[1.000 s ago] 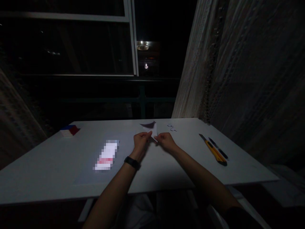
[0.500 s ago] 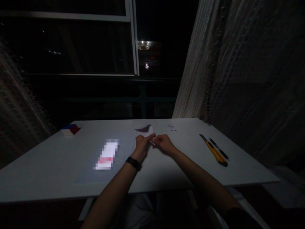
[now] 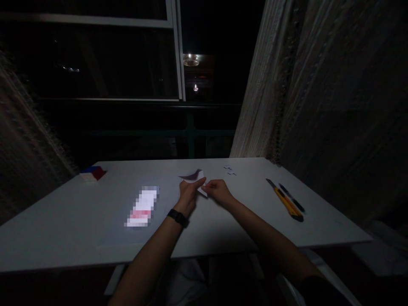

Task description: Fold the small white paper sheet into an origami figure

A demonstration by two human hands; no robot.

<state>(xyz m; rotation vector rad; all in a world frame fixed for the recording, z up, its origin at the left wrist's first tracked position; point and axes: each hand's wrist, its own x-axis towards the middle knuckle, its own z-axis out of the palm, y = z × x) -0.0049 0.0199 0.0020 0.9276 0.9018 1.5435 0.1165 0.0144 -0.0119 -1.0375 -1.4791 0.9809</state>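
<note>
A small piece of white paper (image 3: pixel 200 175), bent with a curled dark-looking flap, is held up over the middle of the table. My left hand (image 3: pixel 188 191), with a black band on the wrist, is closed on the paper with the thumb lying across it. My right hand (image 3: pixel 219 191) pinches the paper's right edge, fingers curled. A narrow corner of the paper pokes out below, between the two hands. Beyond my right hand, several small paper scraps with dark marks (image 3: pixel 230 171) lie on the table.
A lit phone (image 3: pixel 143 208), its screen blurred, rests left of my hands on a pale sheet (image 3: pixel 116 237). A yellow utility knife (image 3: pixel 287 203) and a dark pen (image 3: pixel 291 198) lie on the right. A coloured cube (image 3: pixel 92 174) sits at the far left of the white table (image 3: pixel 57 229).
The paper has tilted slightly, its flap curling differently, and more of its lower corner shows between my hands. My hands stay almost in place; the view has shifted a little.
</note>
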